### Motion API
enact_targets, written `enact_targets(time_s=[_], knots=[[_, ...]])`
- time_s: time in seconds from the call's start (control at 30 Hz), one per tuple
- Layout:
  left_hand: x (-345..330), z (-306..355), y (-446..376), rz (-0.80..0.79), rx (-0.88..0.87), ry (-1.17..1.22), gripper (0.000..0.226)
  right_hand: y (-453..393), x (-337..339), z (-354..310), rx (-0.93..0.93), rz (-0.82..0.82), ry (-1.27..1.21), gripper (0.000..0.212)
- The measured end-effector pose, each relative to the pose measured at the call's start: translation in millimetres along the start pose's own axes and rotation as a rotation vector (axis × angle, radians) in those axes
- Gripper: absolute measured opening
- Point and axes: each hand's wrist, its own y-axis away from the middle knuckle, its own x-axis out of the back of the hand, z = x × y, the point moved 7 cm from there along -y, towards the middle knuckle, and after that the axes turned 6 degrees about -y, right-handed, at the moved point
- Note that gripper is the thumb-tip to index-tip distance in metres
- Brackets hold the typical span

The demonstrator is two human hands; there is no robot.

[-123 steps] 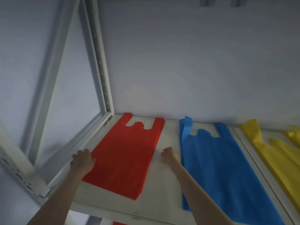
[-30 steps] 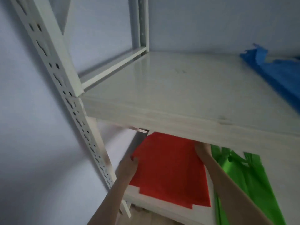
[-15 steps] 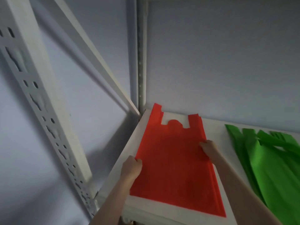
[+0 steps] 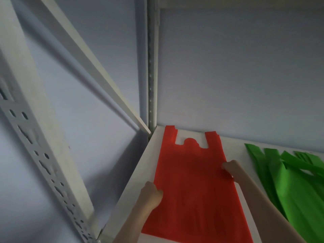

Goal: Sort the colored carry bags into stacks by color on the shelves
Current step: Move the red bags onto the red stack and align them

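A stack of red carry bags (image 4: 191, 181) lies flat on the white shelf (image 4: 138, 174), handles toward the back wall. My left hand (image 4: 150, 193) grips the stack's left edge about halfway along. My right hand (image 4: 231, 169) grips its right edge a little farther back. To the right lies a looser pile of green carry bags (image 4: 294, 186), its handles fanned out and apart from the red stack.
The rack's perforated front post (image 4: 35, 137) rises at the left, with a diagonal brace (image 4: 98, 71) running to the rear post (image 4: 151, 67). A grey wall closes the back. The shelf above (image 4: 236, 2) shows at the top.
The red stack came off the upper shelf beside the blue bags and now lies on the lower shelf next to the green ones. Over the last half second both hands stay on its edges.
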Motion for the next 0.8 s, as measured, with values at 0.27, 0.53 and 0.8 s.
enact_targets(time_s=[0.27, 0.53, 0.8], knots=[[0, 0, -13, 0.080, 0.146, 0.021, 0.044, 5, 5, 2, -0.035, 0.011, 0.064, 0.024], [13, -15, -29, 0.071, 0.217, 0.019, 0.038, 17, 7, 10, -0.027, -0.040, 0.088, 0.033], [17, -13, -14, 0.140, 0.189, -0.061, 0.042, 32, 9, 8, 0.107, -0.008, 0.051, 0.029]])
